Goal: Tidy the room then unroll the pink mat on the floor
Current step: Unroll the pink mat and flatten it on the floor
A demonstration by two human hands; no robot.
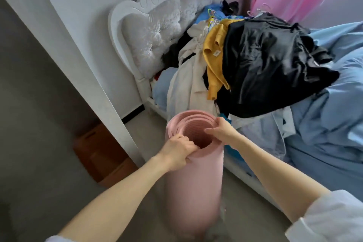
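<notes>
Presently the pink mat (193, 173) stands on end on the floor (39, 163), rolled, just beside the bed frame (249, 179), its open top coil facing the camera. Its lower length is blurred, so contact with the floor cannot be confirmed.

Left hand (177, 152): closed over the near rim of the roll, fingers curled inside the coil, thumb on the outer wall. Right hand (221, 130): closed on the far rim, fingers pinching the inner layers. Both hands grip only the top edge; nothing supports the roll lower down.

Risks, as judged:
- The layers at the top stand loose and stepped. Lifting by the inner turns may telescope the roll, drawing the core out and leaving the outer wrap behind.
- Held at the rim alone, the tall roll may swing or topple toward the bed frame or the wall (84, 49).
- Free floor looks narrow between wall and bed. Unrolling here may run the mat into the brown box (102, 153) or under the frame.
- The clothes pile (245, 59) on the bed (324, 124) overhangs the edge directly above the roll; a knock may bring garments down onto the floor. That pile suggests tidying is unfinished.
</notes>
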